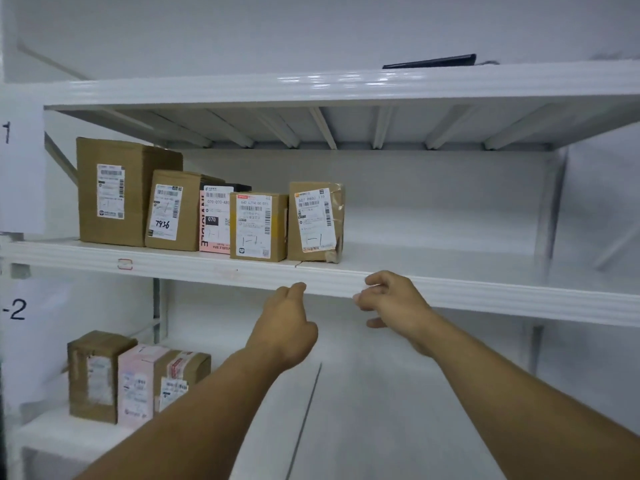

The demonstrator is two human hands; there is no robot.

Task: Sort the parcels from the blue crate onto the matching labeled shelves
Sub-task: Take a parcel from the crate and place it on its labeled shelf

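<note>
My left grip [287,317] and right grip [391,303] are up side by side at the front edge of the upper shelf [502,296]. Both are released, fingers loosely curled around nothing. Just above and beyond my left grip stands the crumpled parcel [315,223], the last in a row of five running off to the left. That shelf's label [7,133] reads 1. Below and left of my grips, two more parcels [138,379] sit on the lower shelf [381,410].
</note>
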